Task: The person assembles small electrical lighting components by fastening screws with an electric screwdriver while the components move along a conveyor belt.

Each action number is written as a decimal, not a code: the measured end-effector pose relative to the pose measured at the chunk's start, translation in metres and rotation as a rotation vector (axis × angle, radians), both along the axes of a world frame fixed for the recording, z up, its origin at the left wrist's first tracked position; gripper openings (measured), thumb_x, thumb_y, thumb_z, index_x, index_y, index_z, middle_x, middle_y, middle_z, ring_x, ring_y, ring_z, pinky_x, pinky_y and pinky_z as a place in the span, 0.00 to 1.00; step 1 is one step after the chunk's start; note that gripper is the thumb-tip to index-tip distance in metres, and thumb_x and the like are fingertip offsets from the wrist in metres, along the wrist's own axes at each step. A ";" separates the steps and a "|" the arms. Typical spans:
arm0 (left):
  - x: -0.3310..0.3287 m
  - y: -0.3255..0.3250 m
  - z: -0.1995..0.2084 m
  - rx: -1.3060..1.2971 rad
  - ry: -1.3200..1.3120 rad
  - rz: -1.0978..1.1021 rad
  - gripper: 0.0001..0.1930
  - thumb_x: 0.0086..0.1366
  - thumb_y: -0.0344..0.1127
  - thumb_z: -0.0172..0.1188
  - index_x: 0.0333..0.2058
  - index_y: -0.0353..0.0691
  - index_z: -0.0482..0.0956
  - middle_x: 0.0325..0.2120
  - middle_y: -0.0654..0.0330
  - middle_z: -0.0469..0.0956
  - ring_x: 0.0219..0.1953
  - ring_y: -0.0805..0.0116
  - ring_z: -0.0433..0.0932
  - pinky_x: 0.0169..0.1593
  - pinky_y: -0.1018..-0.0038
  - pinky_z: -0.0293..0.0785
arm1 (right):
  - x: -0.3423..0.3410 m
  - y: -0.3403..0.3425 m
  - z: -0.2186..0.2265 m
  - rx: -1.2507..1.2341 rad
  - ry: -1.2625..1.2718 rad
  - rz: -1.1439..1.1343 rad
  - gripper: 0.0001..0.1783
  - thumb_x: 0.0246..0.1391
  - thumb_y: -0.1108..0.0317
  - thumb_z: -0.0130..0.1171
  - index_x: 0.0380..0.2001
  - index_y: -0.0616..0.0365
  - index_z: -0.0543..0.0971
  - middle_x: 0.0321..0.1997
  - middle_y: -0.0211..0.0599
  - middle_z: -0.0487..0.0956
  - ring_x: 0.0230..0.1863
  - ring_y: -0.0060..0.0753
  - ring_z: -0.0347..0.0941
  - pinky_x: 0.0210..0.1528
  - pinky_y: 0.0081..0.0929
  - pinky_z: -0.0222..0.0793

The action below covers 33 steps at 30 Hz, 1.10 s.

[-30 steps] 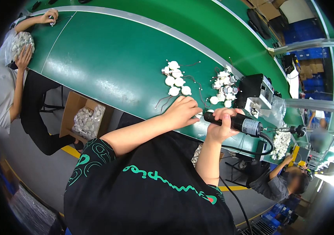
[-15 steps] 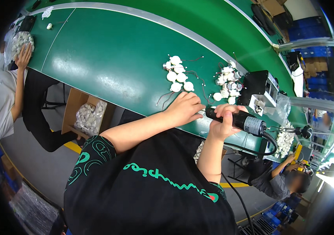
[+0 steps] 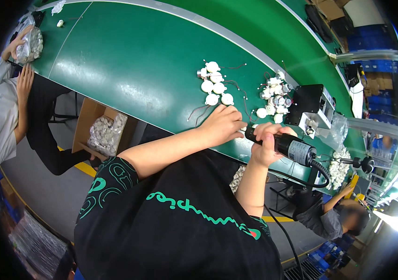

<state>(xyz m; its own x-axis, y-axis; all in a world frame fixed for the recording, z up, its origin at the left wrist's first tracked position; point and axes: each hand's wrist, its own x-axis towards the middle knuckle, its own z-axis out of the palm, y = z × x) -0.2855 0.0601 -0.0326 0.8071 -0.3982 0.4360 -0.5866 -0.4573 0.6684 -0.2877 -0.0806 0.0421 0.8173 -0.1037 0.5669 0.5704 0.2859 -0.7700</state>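
My right hand [image 3: 268, 143] is wrapped round a black electric screwdriver [image 3: 283, 143], held nearly level with its tip pointing left. My left hand [image 3: 224, 122] is closed, thumb and fingers pinched together just left of that tip. A little white shows below the left fingertips, but what they hold is mostly hidden. Beyond the left hand lies a group of round white motor-like parts [image 3: 212, 99] with thin wires. Farther right sits a denser cluster of similar white and metal parts [image 3: 276, 95].
A black box-shaped device [image 3: 308, 105] stands on the green table [image 3: 129, 60], right of the clusters. White parts [image 3: 339, 168] are heaped at the far right. Below the table edge is a carton [image 3: 84, 123] with bagged parts. Co-workers sit at both sides; one handles a clear bag [image 3: 32, 44].
My left thumb and fingers have drawn closer together by the screwdriver's tip. The screwdriver has barely moved. The left co-worker's one hand has dropped from the bag, and another now holds it.
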 end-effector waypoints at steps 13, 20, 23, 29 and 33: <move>0.003 0.000 0.000 0.018 -0.089 0.013 0.17 0.47 0.42 0.73 0.37 0.47 0.84 0.33 0.69 0.72 0.45 0.67 0.70 0.47 0.68 0.64 | -0.006 0.010 -0.002 -0.307 0.087 -0.071 0.23 0.51 0.85 0.62 0.45 0.56 0.65 0.27 0.39 0.73 0.23 0.32 0.70 0.31 0.32 0.72; 0.002 -0.003 0.002 0.024 -0.056 -0.005 0.18 0.46 0.41 0.72 0.37 0.45 0.83 0.34 0.65 0.74 0.46 0.63 0.71 0.49 0.65 0.65 | -0.006 0.008 0.003 -0.165 0.070 -0.073 0.23 0.52 0.83 0.61 0.49 0.58 0.66 0.27 0.37 0.73 0.23 0.30 0.69 0.29 0.33 0.72; -0.001 -0.003 0.001 0.025 -0.061 0.001 0.20 0.46 0.43 0.74 0.38 0.45 0.83 0.35 0.65 0.75 0.47 0.63 0.72 0.51 0.64 0.66 | -0.004 -0.004 0.000 0.024 0.103 -0.119 0.22 0.52 0.83 0.59 0.49 0.60 0.67 0.23 0.35 0.73 0.20 0.29 0.68 0.27 0.32 0.71; 0.002 -0.002 0.005 0.030 -0.027 -0.004 0.18 0.50 0.45 0.74 0.38 0.44 0.84 0.34 0.65 0.76 0.47 0.64 0.73 0.50 0.64 0.66 | -0.017 -0.026 0.002 0.042 0.096 -0.278 0.23 0.49 0.82 0.59 0.49 0.60 0.67 0.21 0.35 0.72 0.19 0.30 0.68 0.26 0.30 0.70; 0.002 0.000 0.009 0.009 -0.028 -0.005 0.15 0.52 0.41 0.71 0.38 0.44 0.84 0.34 0.65 0.76 0.47 0.63 0.73 0.50 0.64 0.66 | -0.025 -0.039 -0.009 -0.012 0.144 -0.217 0.23 0.50 0.82 0.60 0.49 0.60 0.67 0.22 0.36 0.74 0.20 0.29 0.69 0.26 0.29 0.69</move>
<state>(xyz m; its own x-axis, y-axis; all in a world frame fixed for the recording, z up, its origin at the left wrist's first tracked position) -0.2835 0.0601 -0.0236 0.7928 -0.4059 0.4547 -0.6071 -0.4601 0.6478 -0.3131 -0.1200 0.0335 0.8490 -0.2795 0.4483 0.5015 0.1595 -0.8503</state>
